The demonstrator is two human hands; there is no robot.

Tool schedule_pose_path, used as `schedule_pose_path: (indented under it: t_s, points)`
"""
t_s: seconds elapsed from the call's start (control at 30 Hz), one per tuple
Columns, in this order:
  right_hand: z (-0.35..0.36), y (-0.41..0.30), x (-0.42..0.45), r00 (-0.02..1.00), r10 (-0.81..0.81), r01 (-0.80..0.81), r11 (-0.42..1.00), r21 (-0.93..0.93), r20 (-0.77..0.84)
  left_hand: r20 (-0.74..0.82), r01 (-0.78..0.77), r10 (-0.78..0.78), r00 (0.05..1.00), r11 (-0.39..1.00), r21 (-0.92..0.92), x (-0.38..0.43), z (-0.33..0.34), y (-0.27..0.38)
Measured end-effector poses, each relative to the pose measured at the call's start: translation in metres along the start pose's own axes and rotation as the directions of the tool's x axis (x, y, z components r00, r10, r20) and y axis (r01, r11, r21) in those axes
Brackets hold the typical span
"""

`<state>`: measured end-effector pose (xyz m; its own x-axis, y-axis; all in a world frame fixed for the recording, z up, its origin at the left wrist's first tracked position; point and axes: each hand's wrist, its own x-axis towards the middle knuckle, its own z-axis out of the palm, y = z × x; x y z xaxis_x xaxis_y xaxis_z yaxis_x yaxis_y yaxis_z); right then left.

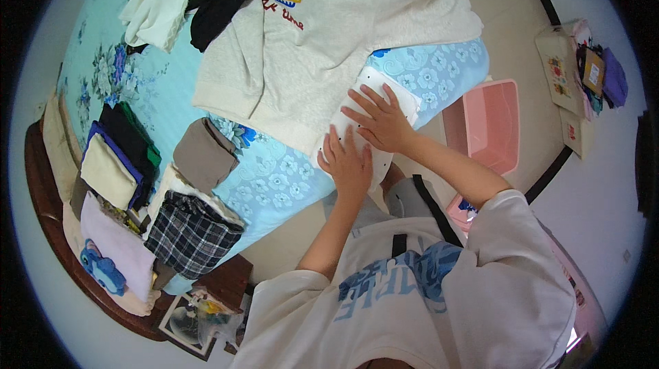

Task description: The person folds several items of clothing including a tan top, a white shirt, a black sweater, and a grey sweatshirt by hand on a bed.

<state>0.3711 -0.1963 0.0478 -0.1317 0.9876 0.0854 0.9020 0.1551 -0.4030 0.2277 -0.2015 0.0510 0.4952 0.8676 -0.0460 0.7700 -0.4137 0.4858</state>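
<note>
My left hand [347, 160] and my right hand [380, 121] rest, fingers spread, on a white garment with small dark dots [378, 165] at the bed's near edge. The dotted cloth lies flat, and part of it hangs over the edge by my legs. Beyond my fingertips a light grey sweatshirt [319, 55] is spread out, with a coloured print and lettering on its front. Its lower hem reaches close to my left fingers. Neither hand is gripping the fabric; both palms lie on top of it.
Folded clothes, among them plaid fabric [198, 230], a brown piece [206, 155] and a cream piece [109, 171], lie on the bed [278, 183] at left. White and black garments [221, 13] lie at the far left. A pink bin [491, 127] stands on the floor at right.
</note>
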Motion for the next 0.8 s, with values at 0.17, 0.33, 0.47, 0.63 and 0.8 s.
schedule_pose_path:
  t_s: [0.17,0.33,0.47,0.63,0.8]
  points:
    - [0.036,0.021,-0.007,0.979,0.191,-0.187,0.981,-0.056,0.072,-0.037,0.02,-0.014,0.999,0.986,0.167,-0.019,0.026,-0.021]
    - [0.037,0.031,0.0,0.873,0.485,-0.468,0.865,0.184,-0.059,-0.2,0.547,-0.643,0.739,0.747,-0.378,-0.034,0.032,-0.009]
    - [0.022,0.059,0.001,0.746,0.615,-0.666,0.678,0.312,0.256,-0.057,0.471,-0.866,0.498,0.324,-0.82,-0.036,0.047,-0.011]
    - [0.005,0.086,0.004,0.572,0.479,-0.816,0.417,0.401,0.666,0.081,0.648,-0.952,0.294,0.136,-0.749,-0.036,0.055,-0.012]
    - [-0.001,0.056,-0.003,0.644,0.41,-0.764,0.392,0.512,0.646,0.253,0.574,-0.937,0.241,-0.073,-0.816,-0.035,0.025,-0.019]
